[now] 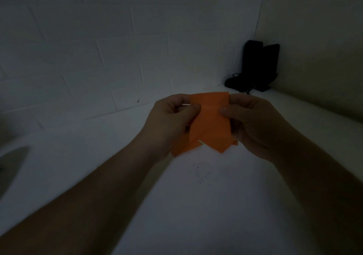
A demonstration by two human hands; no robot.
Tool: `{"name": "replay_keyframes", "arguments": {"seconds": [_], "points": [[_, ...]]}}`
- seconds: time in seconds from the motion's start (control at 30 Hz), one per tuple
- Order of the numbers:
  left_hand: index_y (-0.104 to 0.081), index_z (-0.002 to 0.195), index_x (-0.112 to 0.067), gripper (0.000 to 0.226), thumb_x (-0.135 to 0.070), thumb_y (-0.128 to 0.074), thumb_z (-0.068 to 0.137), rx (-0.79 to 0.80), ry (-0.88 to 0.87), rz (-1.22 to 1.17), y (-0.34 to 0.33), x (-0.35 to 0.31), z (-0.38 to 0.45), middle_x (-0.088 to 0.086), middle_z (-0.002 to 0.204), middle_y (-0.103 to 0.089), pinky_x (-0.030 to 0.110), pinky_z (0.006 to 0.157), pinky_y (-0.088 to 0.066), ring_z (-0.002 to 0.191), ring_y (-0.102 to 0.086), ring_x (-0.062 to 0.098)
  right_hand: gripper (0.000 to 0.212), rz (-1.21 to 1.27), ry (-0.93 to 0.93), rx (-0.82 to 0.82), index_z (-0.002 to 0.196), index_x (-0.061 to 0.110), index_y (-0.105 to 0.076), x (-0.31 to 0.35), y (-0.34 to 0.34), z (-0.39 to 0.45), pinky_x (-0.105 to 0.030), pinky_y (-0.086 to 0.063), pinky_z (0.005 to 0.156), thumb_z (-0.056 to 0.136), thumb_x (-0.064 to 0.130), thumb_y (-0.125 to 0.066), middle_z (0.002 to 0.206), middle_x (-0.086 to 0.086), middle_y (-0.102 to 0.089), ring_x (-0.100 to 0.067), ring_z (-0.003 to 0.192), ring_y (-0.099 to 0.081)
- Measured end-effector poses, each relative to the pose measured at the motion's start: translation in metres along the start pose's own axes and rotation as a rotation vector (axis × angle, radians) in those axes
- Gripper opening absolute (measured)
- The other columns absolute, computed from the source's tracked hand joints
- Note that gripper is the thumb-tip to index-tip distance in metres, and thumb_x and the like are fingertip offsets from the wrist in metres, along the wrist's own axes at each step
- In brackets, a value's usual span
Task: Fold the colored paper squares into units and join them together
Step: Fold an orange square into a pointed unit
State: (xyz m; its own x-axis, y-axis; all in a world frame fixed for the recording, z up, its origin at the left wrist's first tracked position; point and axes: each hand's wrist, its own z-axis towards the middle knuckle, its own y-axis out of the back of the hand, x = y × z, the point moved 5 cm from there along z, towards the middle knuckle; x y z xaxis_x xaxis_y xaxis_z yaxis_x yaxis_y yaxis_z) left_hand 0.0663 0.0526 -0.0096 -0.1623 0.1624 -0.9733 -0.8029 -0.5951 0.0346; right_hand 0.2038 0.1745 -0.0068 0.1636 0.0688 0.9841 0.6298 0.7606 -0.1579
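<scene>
Orange paper [210, 121], partly folded, is hanging between my two hands above the white tabletop [196, 205]. I am pinching its left edge with my left hand [172, 117], thumb curled over the top, and my right hand [253, 123] is pinching the right edge the same way. I am judging it light, thin and easily creased, so I am favouring grips at the edges, beside the fold lines. Beyond my right hand, dark objects [253, 66] are sitting in the corner.
</scene>
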Motion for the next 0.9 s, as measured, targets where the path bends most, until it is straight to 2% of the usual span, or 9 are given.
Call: {"name": "replay_keyframes", "arguments": {"seconds": [0.07,0.17,0.3,0.4,0.5,0.6,0.73,0.83,0.9], "points": [[-0.075,0.103,-0.014,0.009,-0.016,-0.067,0.099,0.007,-0.029,0.056,0.003,-0.001,0.001,0.017,0.092,-0.077,0.058,0.088,-0.06,0.089,-0.075,0.037,0.027,-0.018,0.011,-0.026,0.121,0.006,-0.065,0.001,0.003,0.001,-0.051,-0.059,0.087,0.095,0.004,-0.059,0.114,-0.013,-0.073,-0.031,0.102,-0.072],[-0.074,0.109,-0.01,0.013,-0.014,-0.067,0.099,0.036,-0.022,0.035,0.003,0.0,0.002,0.019,0.095,-0.077,0.058,0.091,-0.059,0.093,-0.075,0.039,0.018,-0.085,0.056,-0.08,0.11,0.011,-0.07,0.003,0.005,0.001,-0.052,-0.059,0.086,0.094,0.006,-0.063,0.103,-0.01,-0.075,-0.029,0.096,-0.074],[-0.073,0.112,-0.008,0.018,-0.003,-0.06,0.1,0.066,0.028,-0.075,-0.001,-0.003,0.0,0.022,0.101,-0.076,0.051,0.092,-0.06,0.096,-0.074,0.039,0.015,-0.085,0.087,-0.08,0.103,0.015,-0.07,0.006,0.004,0.0,-0.042,-0.061,0.074,0.096,0.006,-0.061,0.093,-0.005,-0.077,-0.024,0.087,-0.076],[-0.071,0.117,-0.003,0.023,0.001,-0.057,0.1,0.046,0.081,-0.134,0.001,-0.004,0.0,0.032,0.113,-0.071,0.063,0.102,-0.051,0.107,-0.067,0.051,0.019,-0.005,0.073,-0.037,0.109,0.008,-0.069,0.008,0.003,-0.001,-0.033,-0.059,0.067,0.097,0.002,-0.056,0.1,-0.009,-0.076,-0.024,0.087,-0.075],[-0.071,0.116,-0.003,0.022,0.0,-0.058,0.099,0.024,0.101,-0.166,0.002,-0.006,0.0,0.035,0.115,-0.068,0.066,0.105,-0.045,0.099,-0.064,0.043,0.021,0.064,0.072,-0.009,0.111,0.009,-0.069,0.01,0.001,-0.002,-0.032,-0.059,0.068,0.097,0.001,-0.054,0.106,-0.011,-0.074,-0.024,0.089,-0.075],[-0.075,0.109,-0.008,0.022,0.0,-0.057,0.099,0.024,0.111,-0.199,0.002,-0.005,0.001,0.033,0.106,-0.068,0.065,0.103,-0.046,0.095,-0.061,0.038,0.021,0.068,0.096,-0.01,0.102,0.014,-0.07,0.013,0.0,-0.004,-0.031,-0.059,0.065,0.097,0.001,-0.054,0.094,-0.005,-0.074,-0.02,0.081,-0.074],[-0.08,0.095,-0.017,0.032,0.002,-0.054,0.097,0.053,0.13,-0.297,-0.001,-0.003,0.002,0.025,0.1,-0.061,0.052,0.089,-0.047,0.094,-0.054,0.037,0.025,0.089,0.109,0.004,0.091,0.015,-0.071,0.015,-0.001,-0.005,-0.03,-0.058,0.062,0.097,0.0,-0.053,0.079,-0.002,-0.072,-0.016,0.072,-0.071],[-0.079,0.091,-0.017,0.033,0.003,-0.053,0.097,0.083,0.136,-0.318,-0.002,-0.005,0.001,0.021,0.095,-0.056,0.036,0.07,-0.049,0.079,-0.054,0.03,0.028,0.053,0.135,0.001,0.086,0.013,-0.071,0.015,-0.001,-0.004,-0.027,-0.055,0.057,0.097,-0.002,-0.05,0.073,-0.002,-0.067,-0.012,0.065,-0.065],[-0.078,0.087,-0.015,0.034,0.004,-0.052,0.096,0.076,0.132,-0.292,-0.003,-0.006,0.0,0.02,0.091,-0.056,0.033,0.064,-0.048,0.071,-0.054,0.023,0.035,0.008,0.15,-0.022,0.08,0.013,-0.07,0.014,0.001,-0.003,-0.025,-0.051,0.054,0.097,-0.006,-0.046,0.07,-0.001,-0.063,-0.011,0.06,-0.059]]}}
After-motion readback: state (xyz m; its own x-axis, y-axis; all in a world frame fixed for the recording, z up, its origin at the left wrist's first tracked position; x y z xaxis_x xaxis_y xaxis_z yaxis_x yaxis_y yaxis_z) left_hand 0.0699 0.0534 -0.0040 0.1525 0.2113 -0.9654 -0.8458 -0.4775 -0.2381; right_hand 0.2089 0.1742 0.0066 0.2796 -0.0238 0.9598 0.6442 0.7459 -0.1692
